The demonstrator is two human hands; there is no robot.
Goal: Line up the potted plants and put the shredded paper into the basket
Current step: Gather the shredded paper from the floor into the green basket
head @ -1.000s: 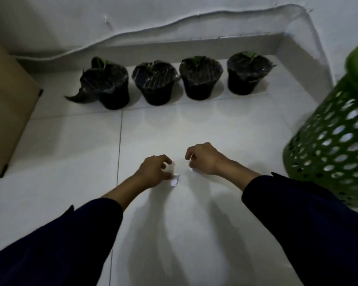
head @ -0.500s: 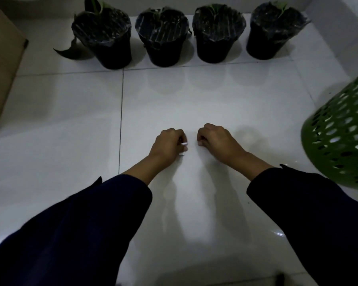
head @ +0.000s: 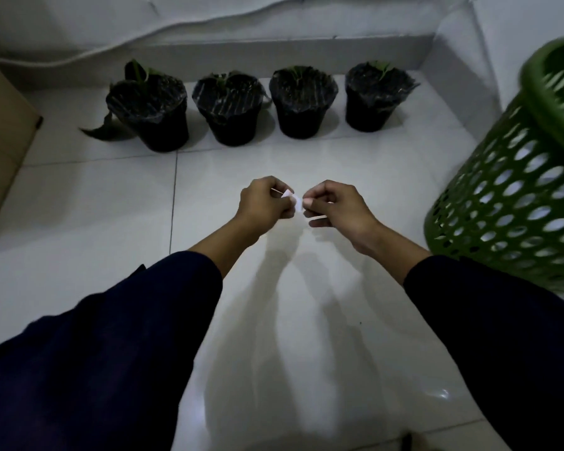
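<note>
Several black potted plants stand side by side in a row along the far wall on the white tiled floor. My left hand and my right hand are held close together above the floor, in the middle of the view. Small white pieces of shredded paper are pinched between the fingertips of both hands. A thin white strip also sticks out of my right hand's fingers. The green perforated basket stands tilted at the right, about a hand's width from my right hand.
A brown cardboard box stands against the left edge. A grey step and the white wall run behind the pots. Dark sleeves cover both forearms in the foreground.
Both hands have lifted off the floor with the paper scraps and come together. The camera has tilted up, showing the wall again.
</note>
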